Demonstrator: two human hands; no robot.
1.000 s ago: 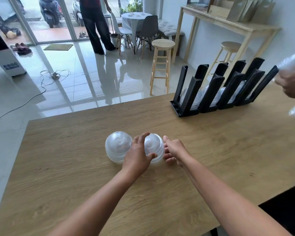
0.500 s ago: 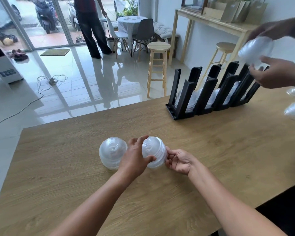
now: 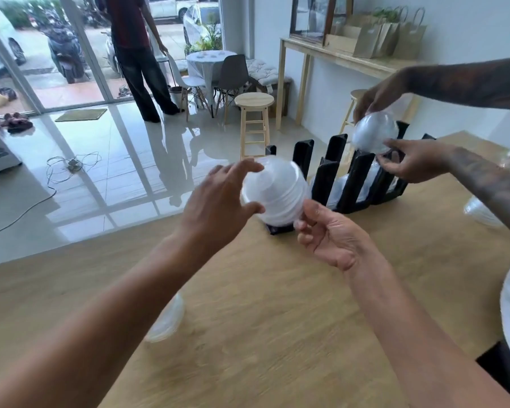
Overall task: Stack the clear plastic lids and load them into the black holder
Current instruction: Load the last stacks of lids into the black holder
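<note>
A stack of clear domed lids (image 3: 276, 194) is up in the air above the wooden table (image 3: 277, 304), just in front of the black holder (image 3: 351, 178). My left hand (image 3: 218, 207) grips its left side with fingers curled over the top. My right hand (image 3: 330, 240) holds its lower right edge with thumb and fingertips. A second lid stack (image 3: 167, 319) lies on the table under my left forearm, partly hidden. The holder's slots have clear lids in them.
Another person's two hands (image 3: 407, 163) hold a lid stack (image 3: 373, 135) over the holder's right end. More clear lids (image 3: 480, 213) lie at the table's right edge. A wooden stool (image 3: 253, 119) stands beyond the table.
I have lifted one lid stack off the table with both hands and carried it toward the holder. The other stack stayed on the table. The other person's lids moved lower, over the holder.
</note>
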